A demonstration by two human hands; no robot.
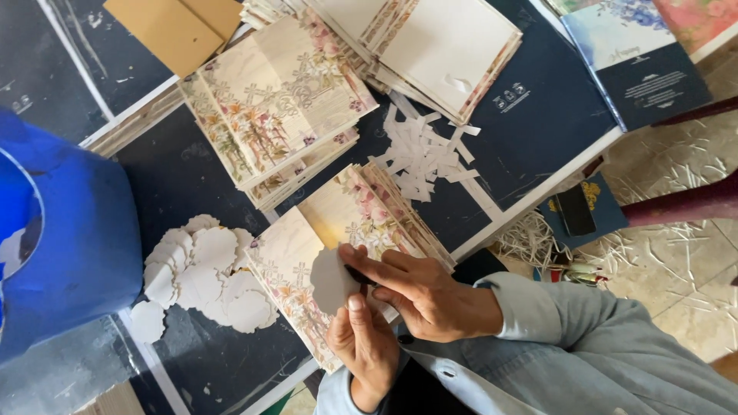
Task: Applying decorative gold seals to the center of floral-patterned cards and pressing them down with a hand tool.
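So both hands, left hand (365,342) and right hand (419,296), have fingers pinching one white scalloped paper sticker (332,280) over the floral card stack (338,246) at the worktop's near edge; a pile of white scalloped stickers (204,280) waits alongside, so plenty looks left.

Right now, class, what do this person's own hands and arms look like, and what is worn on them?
Both hands are bare: left hand, right hand. No gloves or rings show. The right arm wears a light blue-grey long sleeve with a buttoned cuff; the left cuff matches.
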